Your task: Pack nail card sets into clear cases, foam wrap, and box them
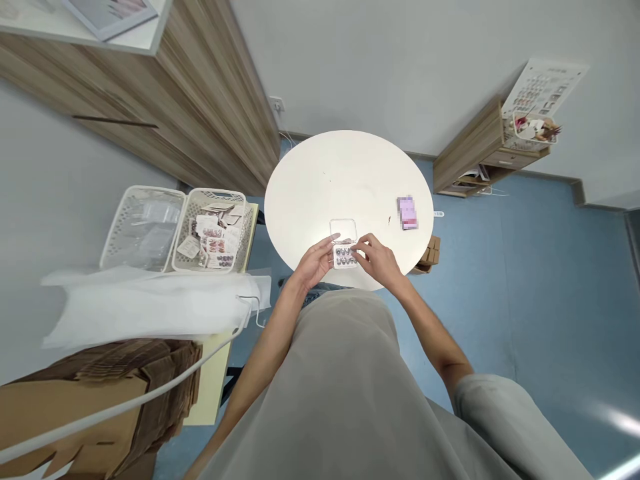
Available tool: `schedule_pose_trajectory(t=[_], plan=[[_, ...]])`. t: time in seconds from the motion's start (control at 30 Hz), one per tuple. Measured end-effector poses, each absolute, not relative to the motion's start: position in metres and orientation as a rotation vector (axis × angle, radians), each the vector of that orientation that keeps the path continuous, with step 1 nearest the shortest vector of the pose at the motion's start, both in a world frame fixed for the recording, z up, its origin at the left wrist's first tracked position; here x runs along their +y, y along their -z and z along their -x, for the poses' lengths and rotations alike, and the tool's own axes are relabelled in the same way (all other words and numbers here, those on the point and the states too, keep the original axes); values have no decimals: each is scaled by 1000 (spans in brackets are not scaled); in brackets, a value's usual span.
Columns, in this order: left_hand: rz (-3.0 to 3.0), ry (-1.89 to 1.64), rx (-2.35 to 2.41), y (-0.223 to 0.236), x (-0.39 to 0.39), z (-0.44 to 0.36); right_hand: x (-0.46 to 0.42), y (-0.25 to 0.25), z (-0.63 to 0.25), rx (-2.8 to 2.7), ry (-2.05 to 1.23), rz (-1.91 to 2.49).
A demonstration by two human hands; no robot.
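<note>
A small clear plastic case [345,268] is at the near edge of the round white table, its transparent lid [343,229] folded back away from me. Inside sit two rows of small shiny dark pieces [344,261] that look like press-on nails. My left hand [315,262] grips the case by its left side, thumb reaching over toward the lid hinge. At the case's upper right corner, my right hand [374,259] has thumb and index finger pinched together over the pieces. Whatever lies between those fingertips is too small to make out.
On the white table [305,180] a blurred purple packet [407,213] lies to the right. Two white baskets [237,193] with bags and nail cards stand left, beside white wrapping sheets [150,307] and stacked cardboard [75,407]. Wooden cabinets [200,80] stand behind.
</note>
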State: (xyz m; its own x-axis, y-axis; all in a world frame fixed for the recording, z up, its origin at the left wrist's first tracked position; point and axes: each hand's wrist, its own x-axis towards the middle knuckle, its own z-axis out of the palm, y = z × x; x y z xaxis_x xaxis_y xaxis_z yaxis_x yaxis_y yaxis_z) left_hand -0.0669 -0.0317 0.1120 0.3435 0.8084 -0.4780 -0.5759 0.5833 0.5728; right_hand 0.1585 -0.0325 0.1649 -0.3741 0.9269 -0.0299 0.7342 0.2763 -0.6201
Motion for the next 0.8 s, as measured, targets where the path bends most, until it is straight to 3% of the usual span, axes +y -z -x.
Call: schedule_pose_trajectory(t=[0.17,0.4,0.8], plan=[[-360,-885,798,-116,-30,66,-12,-155,-165,-1764,-851,1607],[-418,-792,738,-120,-35,65,27,-127,-163,-1226,-1356,1615],[-304,-846,730,-119,-37,59,15,-172,-159,-1418,-1110,1399]])
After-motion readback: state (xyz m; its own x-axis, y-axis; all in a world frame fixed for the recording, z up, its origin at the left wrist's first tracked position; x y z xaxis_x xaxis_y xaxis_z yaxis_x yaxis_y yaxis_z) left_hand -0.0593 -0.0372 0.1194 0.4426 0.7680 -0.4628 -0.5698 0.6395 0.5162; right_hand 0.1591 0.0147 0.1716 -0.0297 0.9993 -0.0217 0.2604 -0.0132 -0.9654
